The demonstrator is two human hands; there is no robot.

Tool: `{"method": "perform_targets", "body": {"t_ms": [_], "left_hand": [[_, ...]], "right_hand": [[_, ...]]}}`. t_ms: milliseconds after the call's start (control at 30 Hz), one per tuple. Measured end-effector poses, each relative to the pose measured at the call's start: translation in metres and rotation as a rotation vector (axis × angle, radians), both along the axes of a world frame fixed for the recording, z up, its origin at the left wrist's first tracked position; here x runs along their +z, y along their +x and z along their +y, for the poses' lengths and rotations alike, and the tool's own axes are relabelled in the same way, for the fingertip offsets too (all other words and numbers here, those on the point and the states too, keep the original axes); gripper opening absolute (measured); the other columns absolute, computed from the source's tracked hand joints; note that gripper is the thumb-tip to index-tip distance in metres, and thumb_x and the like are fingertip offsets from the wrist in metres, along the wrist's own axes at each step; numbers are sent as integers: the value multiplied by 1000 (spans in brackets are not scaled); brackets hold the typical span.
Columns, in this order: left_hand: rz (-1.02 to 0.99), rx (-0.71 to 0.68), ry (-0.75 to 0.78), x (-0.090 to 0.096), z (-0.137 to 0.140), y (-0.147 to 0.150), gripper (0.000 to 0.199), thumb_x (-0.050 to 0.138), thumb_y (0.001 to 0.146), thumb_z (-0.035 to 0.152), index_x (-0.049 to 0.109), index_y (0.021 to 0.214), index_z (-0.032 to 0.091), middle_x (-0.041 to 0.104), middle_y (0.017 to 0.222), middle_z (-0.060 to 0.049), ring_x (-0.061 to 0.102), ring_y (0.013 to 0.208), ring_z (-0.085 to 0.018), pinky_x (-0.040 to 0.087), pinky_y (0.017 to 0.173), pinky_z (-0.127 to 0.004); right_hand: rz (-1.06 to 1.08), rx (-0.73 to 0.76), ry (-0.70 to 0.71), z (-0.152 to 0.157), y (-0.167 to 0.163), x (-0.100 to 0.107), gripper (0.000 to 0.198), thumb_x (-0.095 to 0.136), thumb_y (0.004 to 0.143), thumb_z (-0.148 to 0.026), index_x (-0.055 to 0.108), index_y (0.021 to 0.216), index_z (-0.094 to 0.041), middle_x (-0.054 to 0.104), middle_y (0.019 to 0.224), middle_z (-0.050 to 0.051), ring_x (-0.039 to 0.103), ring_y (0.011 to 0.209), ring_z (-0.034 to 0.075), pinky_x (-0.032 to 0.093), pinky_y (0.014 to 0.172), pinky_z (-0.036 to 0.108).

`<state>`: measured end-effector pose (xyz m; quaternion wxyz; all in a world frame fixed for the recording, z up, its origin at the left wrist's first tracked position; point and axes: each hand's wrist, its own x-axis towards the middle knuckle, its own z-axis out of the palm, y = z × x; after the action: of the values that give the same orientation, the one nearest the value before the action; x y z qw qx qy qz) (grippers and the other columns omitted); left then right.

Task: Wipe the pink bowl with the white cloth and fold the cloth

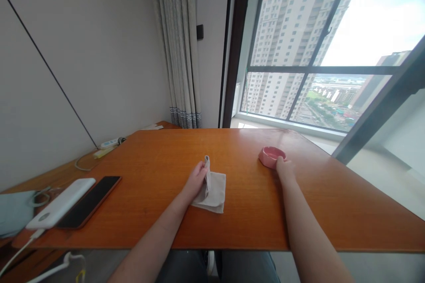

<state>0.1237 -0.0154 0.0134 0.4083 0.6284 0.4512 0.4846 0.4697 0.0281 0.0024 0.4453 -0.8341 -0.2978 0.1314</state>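
At a wooden desk [245, 225], a person's left grip [196, 179] is clamped on a folded cloth [216, 192], pale grey-beige and soft, one edge bunched upright between thumb and fingers while the rest spreads flat to the right of that grip. Farther back and to the right, the right grip [285, 170] is closed on the near right rim of a pink bowl [265, 159], thick-walled with angled sides, which sits upright on the desk, its pink inside facing up.
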Motion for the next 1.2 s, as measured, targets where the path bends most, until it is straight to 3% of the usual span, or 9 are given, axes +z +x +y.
{"method": "perform_targets", "body": {"t_ms": [100,200,333,433,600,700,800,1033,1200], "left_hand": [[-332,82,-69,9,9,-12,17,43,77,36,44,75,19,47,68,3,46,61,-11,39,59,-22],[-351,150,-154,17,22,-43,16,47,71,34,45,72,19,49,66,3,48,59,-11,40,57,-22],[51,247,-299,23,38,-98,16,54,66,32,52,75,19,54,65,3,51,59,-14,37,53,-22],[423,316,-399,17,45,-129,32,58,66,36,55,93,20,62,76,-1,58,68,-18,41,57,-24],[635,235,-255,-7,51,-126,61,58,69,24,41,127,16,62,95,-8,60,80,-20,45,70,-28],[669,286,-64,-15,52,-103,64,50,76,23,29,136,14,60,98,-9,59,84,-20,44,77,-30],[782,365,146,-15,47,-86,54,50,77,22,40,129,14,55,110,-13,54,99,-23,41,87,-34],[789,1,233,-8,28,-92,28,55,76,37,59,98,21,56,107,-8,50,105,-24,38,94,-36],[858,56,256,-11,29,-99,26,50,73,22,58,98,21,57,109,-6,50,105,-24,36,94,-37]], "right_hand": [[-230,-30,143,-8,-17,13,59,41,81,-51,41,122,-10,43,125,24,53,101,32,41,80,42],[-402,234,378,-12,-52,21,38,36,85,-42,50,108,-15,56,102,12,55,87,24,41,77,35],[-354,1003,245,-18,-118,14,26,43,84,-39,57,83,-18,59,75,3,52,68,16,39,66,27],[-476,1255,114,-24,-156,2,21,60,73,-38,59,83,-19,59,77,2,52,72,16,36,68,26],[-588,1227,-23,-21,-159,-6,15,56,71,-18,58,86,-20,61,82,1,53,78,16,33,73,27],[-689,904,75,-10,-141,-5,22,49,78,-17,58,98,-19,60,98,8,51,96,22,31,87,34],[-673,659,142,-3,-126,-4,32,47,83,-21,53,113,-16,55,111,13,47,105,25,31,91,37],[-413,1059,6,-12,-120,-3,17,54,76,-27,59,90,-18,57,86,3,54,74,15,42,72,27],[-384,1132,79,-17,-124,-3,26,58,73,-23,58,98,-16,55,110,9,53,101,19,38,92,31]]}}
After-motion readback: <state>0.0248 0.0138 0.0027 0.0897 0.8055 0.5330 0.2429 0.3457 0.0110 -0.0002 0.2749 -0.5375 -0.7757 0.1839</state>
